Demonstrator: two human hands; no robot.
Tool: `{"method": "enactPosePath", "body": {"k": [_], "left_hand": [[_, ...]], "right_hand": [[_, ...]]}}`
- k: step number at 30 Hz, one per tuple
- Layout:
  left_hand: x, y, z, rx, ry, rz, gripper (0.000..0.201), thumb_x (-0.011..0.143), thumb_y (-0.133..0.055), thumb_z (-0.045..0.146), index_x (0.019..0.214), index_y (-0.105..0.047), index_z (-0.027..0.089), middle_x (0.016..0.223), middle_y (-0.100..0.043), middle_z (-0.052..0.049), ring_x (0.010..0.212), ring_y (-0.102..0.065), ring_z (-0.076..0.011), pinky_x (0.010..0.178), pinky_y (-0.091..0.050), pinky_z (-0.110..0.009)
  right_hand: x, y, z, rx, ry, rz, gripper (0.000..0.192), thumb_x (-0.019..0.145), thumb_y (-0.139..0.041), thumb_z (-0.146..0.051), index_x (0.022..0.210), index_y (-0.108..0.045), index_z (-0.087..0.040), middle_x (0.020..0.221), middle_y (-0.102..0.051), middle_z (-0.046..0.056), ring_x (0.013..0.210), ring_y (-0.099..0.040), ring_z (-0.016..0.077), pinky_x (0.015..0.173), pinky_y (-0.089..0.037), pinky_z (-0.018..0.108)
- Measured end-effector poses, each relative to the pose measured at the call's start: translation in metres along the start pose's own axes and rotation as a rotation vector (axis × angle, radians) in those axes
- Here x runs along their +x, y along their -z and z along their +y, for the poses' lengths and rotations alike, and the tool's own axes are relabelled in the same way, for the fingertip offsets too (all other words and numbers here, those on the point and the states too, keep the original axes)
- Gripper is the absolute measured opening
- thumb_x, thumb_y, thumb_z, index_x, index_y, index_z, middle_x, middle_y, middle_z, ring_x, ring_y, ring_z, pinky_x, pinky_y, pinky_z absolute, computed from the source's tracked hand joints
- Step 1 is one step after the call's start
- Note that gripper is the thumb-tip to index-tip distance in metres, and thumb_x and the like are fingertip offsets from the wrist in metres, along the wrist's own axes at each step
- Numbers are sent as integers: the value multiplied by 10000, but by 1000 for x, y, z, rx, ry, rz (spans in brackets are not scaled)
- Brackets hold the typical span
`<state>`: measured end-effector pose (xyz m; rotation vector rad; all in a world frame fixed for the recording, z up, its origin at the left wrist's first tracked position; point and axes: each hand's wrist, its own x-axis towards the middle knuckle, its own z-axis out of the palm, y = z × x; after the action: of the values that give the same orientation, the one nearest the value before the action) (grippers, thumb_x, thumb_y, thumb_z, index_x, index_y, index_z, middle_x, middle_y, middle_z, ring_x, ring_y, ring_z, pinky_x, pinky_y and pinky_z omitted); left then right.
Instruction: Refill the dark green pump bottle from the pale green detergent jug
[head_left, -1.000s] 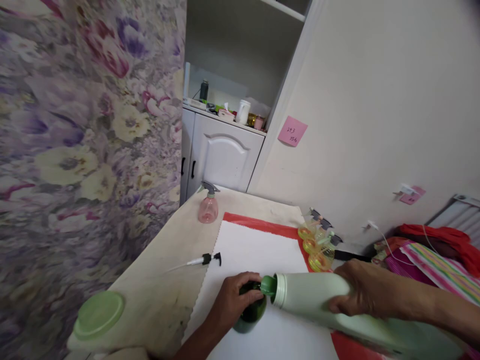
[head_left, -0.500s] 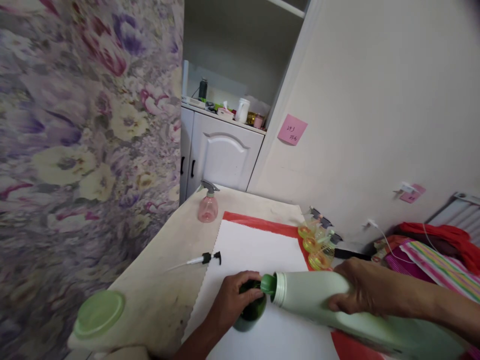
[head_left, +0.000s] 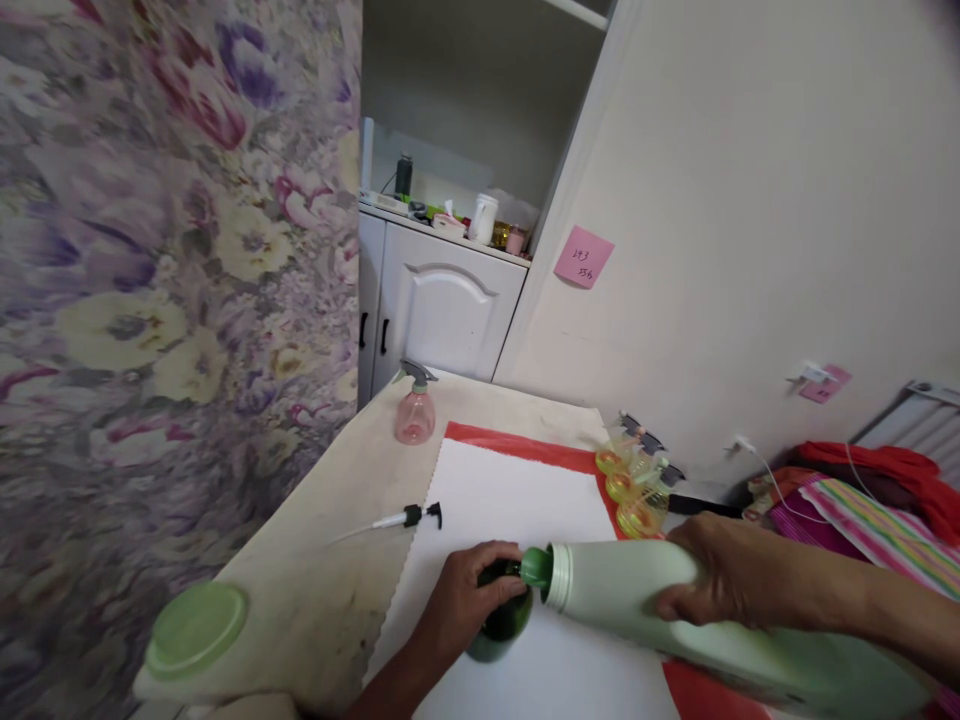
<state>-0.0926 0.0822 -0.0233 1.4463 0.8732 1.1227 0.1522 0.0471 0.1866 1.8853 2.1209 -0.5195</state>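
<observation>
Head view, dark green bottle (head_left: 504, 632): sitting on the white sheet (head_left: 525, 500), seemingly mid-pour; its fill level isn't showing.
Left hand (head_left: 472, 588): your fingers are gripping the bottle's top.
Pale green container (head_left: 622, 580): your right hand (head_left: 712, 575) is gripping and tipping it, spout (head_left: 535, 568) at the bottle's top.
Pump (head_left: 412, 516): lying detached, apparently not yet fitted.
Pink spray bottle (head_left: 415, 418): standing farther off.

Pale-green jug (head_left: 611, 583) — tilted, mouth beside dark-green bottle (head_left: 508, 628).
</observation>
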Motion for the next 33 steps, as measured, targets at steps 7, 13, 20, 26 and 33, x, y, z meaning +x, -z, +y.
{"method": "enactPosePath", "body": {"k": [7,13,20,26,33], "left_hand": [[-1,0,0,15,-15,3,205,716,-699,219,914,-746,241,991,-771,-5,942,-666,-207,886,-462,-283],[-1,0,3,18,-3,-8,208,717,-690,205,916,-744,234,981,-774,-5,928,-670,-203,868,-468,-277],[-1,0,2,29,4,-1,203,713,-694,212,908,-744,235,977,-773,-3,934,-669,-206,876,-466,-278],[-1,0,3,24,-6,-4,205,721,-690,200,914,-743,244,983,-770,5,938,-666,-197,878,-461,-266],[1,0,2,17,-2,-7,207,717,-702,197,912,-747,253,979,-769,14,944,-667,-192,875,-460,-255]], "right_hand": [[-1,1,-2,2,13,-19,356,706,-632,-523,762,-654,-173,728,-715,65,618,-629,198,519,-382,265],[0,0,2,18,45,-14,371,717,-622,-538,783,-648,-173,713,-707,55,594,-619,187,479,-364,246],[2,0,4,28,44,-18,378,712,-634,-538,788,-639,-167,735,-710,67,609,-623,192,478,-364,244],[-3,1,1,27,62,-10,348,728,-631,-511,797,-631,-170,720,-709,53,598,-614,174,492,-378,238],[0,1,3,20,62,-13,352,726,-627,-526,771,-632,-176,686,-687,38,577,-598,164,470,-359,231]]}}
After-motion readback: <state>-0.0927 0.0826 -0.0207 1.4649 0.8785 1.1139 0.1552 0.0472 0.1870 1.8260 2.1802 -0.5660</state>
